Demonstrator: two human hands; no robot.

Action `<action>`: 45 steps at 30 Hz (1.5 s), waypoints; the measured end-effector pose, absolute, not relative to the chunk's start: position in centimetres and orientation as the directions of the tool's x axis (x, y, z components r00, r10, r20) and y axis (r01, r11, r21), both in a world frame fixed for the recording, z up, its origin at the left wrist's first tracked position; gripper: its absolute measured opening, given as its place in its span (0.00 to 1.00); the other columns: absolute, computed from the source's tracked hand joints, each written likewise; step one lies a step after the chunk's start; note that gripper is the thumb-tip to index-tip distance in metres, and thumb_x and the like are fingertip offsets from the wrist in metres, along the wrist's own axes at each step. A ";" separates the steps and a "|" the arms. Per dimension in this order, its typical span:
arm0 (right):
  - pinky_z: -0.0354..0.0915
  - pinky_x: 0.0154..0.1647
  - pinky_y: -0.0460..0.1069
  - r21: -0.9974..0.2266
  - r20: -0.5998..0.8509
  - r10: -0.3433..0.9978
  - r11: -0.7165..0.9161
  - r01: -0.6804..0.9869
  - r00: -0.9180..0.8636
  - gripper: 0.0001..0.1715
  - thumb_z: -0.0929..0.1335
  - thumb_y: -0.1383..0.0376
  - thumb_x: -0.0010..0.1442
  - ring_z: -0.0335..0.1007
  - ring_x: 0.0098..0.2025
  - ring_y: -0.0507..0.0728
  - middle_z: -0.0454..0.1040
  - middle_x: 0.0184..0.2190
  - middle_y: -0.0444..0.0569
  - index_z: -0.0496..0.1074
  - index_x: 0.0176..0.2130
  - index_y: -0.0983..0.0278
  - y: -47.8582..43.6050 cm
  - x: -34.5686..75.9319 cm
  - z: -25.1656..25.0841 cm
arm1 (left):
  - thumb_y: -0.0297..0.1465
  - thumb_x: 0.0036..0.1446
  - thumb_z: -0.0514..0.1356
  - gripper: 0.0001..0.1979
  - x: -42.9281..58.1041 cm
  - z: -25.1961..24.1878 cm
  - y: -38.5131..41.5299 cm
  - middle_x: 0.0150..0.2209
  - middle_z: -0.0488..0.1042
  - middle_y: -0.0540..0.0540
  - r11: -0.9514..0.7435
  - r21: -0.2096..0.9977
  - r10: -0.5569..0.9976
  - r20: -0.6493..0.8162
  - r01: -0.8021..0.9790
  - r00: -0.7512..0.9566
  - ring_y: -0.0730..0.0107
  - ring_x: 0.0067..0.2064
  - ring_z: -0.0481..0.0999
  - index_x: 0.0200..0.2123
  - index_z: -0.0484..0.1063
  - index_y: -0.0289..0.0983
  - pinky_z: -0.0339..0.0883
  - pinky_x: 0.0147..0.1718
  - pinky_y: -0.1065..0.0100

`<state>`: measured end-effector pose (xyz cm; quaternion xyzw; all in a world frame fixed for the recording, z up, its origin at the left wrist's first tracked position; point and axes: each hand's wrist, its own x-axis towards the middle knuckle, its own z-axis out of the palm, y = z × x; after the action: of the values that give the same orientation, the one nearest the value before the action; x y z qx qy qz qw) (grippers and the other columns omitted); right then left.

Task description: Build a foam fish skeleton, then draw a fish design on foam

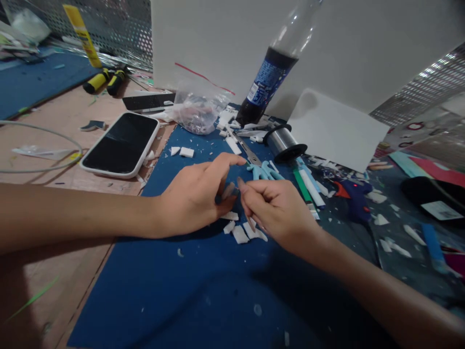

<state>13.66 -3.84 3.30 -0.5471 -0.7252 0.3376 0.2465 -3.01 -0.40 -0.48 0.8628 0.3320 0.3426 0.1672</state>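
My left hand [198, 196] rests on the blue mat [174, 286], its thumb and fingers pinching a small white foam piece [228, 190]. My right hand [276, 213] is closed beside it, fingertips meeting the same piece and gripping a thin stick-like thing I cannot make out. Several white foam scraps [241, 231] lie under and between both hands. Light-blue-handled scissors [260, 167] lie just beyond my fingers, untouched.
A phone [121, 143] lies face up at the left. A dark cola bottle [267, 85], a plastic bag [198, 109], a wire spool [285, 143] and white sheets [336, 128] stand behind. A blue glue gun [354, 198] and pens [308, 186] lie at the right.
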 end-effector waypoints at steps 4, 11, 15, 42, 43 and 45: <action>0.53 0.18 0.43 -0.803 -0.039 0.955 0.145 0.578 -0.293 0.25 0.61 0.70 0.63 0.54 0.13 0.45 0.60 0.10 0.38 0.60 0.15 0.64 -4.0 13.5 3.2 | 0.28 0.55 0.58 0.20 -3.0 -0.4 -0.4 0.24 0.66 0.56 -0.732 0.498 0.680 0.490 0.464 0.546 0.78 0.24 0.66 0.52 0.60 0.36 0.59 0.25 0.76; 0.51 0.19 0.44 -0.802 -0.032 0.941 0.177 0.571 -0.338 0.24 0.58 0.67 0.66 0.51 0.13 0.45 0.57 0.10 0.36 0.60 0.19 0.64 -3.9 13.6 3.1 | 0.26 0.54 0.59 0.20 -3.0 -0.3 -0.5 0.24 0.64 0.56 -0.734 0.533 0.674 0.499 0.420 0.544 0.78 0.24 0.67 0.51 0.60 0.35 0.58 0.24 0.75; 0.52 0.18 0.45 -0.842 -0.038 0.926 0.172 0.511 -0.375 0.24 0.58 0.63 0.68 0.50 0.12 0.45 0.56 0.10 0.35 0.61 0.21 0.63 -3.8 14.0 3.2 | 0.26 0.56 0.58 0.18 -3.0 -0.3 -0.4 0.25 0.63 0.56 -0.695 0.606 0.705 0.472 0.386 0.529 0.79 0.24 0.66 0.49 0.60 0.35 0.60 0.25 0.75; 0.47 0.20 0.48 -0.568 0.006 0.890 0.378 0.731 -0.455 0.25 0.56 0.61 0.67 0.54 0.17 0.49 0.60 0.14 0.42 0.58 0.20 0.63 -3.4 15.1 3.7 | 0.24 0.53 0.61 0.20 -2.8 0.0 0.2 0.27 0.65 0.55 -0.622 0.745 0.714 0.411 0.243 0.567 0.76 0.28 0.70 0.49 0.60 0.30 0.65 0.28 0.73; 0.47 0.20 0.48 -0.560 -0.009 0.888 0.376 0.738 -0.460 0.25 0.56 0.61 0.67 0.54 0.17 0.49 0.61 0.14 0.42 0.58 0.19 0.63 -3.4 15.1 3.8 | 0.24 0.53 0.61 0.20 -2.8 0.0 0.2 0.27 0.65 0.55 -0.620 0.748 0.712 0.410 0.237 0.569 0.76 0.28 0.70 0.49 0.60 0.30 0.65 0.28 0.73; 0.47 0.20 0.48 -0.548 -0.025 0.890 0.368 0.751 -0.455 0.25 0.56 0.60 0.67 0.54 0.17 0.49 0.61 0.14 0.42 0.59 0.19 0.63 -3.5 15.2 4.1 | 0.23 0.53 0.60 0.19 -2.9 0.0 0.3 0.27 0.64 0.55 -0.626 0.744 0.705 0.410 0.235 0.579 0.77 0.28 0.70 0.49 0.60 0.31 0.64 0.27 0.73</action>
<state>15.17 -3.49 4.14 -0.5032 -0.8153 0.2503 0.1394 -2.86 0.25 -0.01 0.8265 0.2843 0.3602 0.3260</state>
